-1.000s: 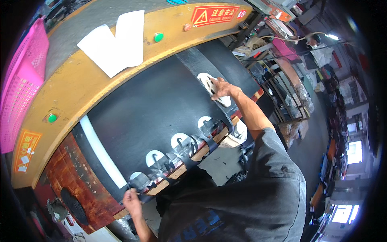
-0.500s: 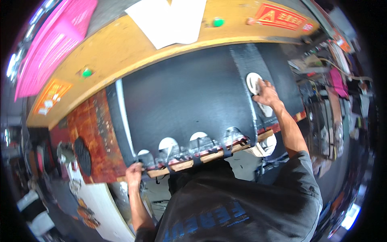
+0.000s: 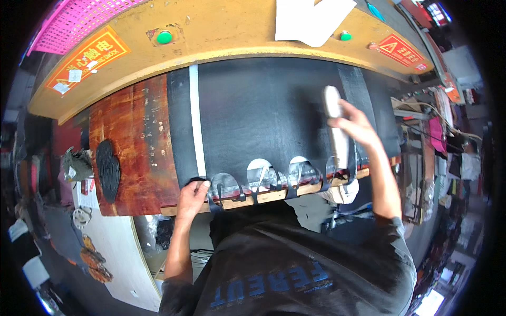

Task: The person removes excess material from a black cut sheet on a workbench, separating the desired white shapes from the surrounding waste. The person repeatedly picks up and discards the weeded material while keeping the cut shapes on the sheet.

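A wide black sheet (image 3: 263,116) lies over the board, with rounded cut-outs and thin strips along its near edge. At the sheet's near left corner, my left hand (image 3: 193,198) has its thumb and fingers closed on the edge, just below a white stripe (image 3: 196,121). My right hand (image 3: 354,125) grips a long, white, sole-shaped block (image 3: 338,142) from its right side, over the right part of the sheet. The block appears raised and tilted onto its edge; motion blurs it slightly.
A yellow machine beam (image 3: 221,45) with green buttons (image 3: 164,37) spans the far side. On the left of the worn reddish board (image 3: 134,137) rests a black sole-shaped piece (image 3: 108,171). White sheets (image 3: 311,23) and a pink basket (image 3: 79,26) sit above the beam.
The white block, lying flatter on the sheet before, has been lifted and turned on edge in my right hand. My left hand stays at the sheet's corner. The whole view has shifted.
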`<state>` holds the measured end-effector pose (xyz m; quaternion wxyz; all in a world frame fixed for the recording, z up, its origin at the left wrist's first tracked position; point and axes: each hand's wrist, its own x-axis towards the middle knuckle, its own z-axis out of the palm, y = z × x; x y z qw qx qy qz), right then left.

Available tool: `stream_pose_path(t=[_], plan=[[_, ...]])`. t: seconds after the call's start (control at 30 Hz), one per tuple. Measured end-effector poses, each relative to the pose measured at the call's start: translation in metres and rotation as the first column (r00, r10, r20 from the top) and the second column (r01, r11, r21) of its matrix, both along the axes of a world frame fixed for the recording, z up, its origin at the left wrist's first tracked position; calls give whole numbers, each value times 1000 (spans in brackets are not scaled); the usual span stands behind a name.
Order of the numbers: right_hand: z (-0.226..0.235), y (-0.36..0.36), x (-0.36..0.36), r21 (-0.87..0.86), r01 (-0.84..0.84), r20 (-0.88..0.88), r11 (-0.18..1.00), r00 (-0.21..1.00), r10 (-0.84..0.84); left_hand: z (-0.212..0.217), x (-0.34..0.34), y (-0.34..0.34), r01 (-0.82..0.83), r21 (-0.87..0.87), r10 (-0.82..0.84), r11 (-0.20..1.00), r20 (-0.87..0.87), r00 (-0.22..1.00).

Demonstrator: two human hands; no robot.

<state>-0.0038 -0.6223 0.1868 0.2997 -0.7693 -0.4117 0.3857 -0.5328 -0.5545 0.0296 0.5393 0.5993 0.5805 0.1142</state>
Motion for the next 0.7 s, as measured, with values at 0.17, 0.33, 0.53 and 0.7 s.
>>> stream_pose_path(t=[0.17, 0.33, 0.53, 0.7], plan=[[-28, 97, -169, -189, -283, 206, 940, 925, 320, -31, 29, 5, 29, -493, 146, 870, 313, 938], [-43, 128, -213, -359, -208, 479, 910, 796, 371, -14, 47, 5, 69, -528, 253, 846, 512, 821], [-36, 86, -144, -349, -54, 596, 935, 758, 266, -5, 59, 54, 54, -586, 418, 808, 636, 648], [-28, 1, -13, -347, 272, 703, 898, 709, 57, 3, 84, 100, -62, -466, 273, 882, 401, 875]])
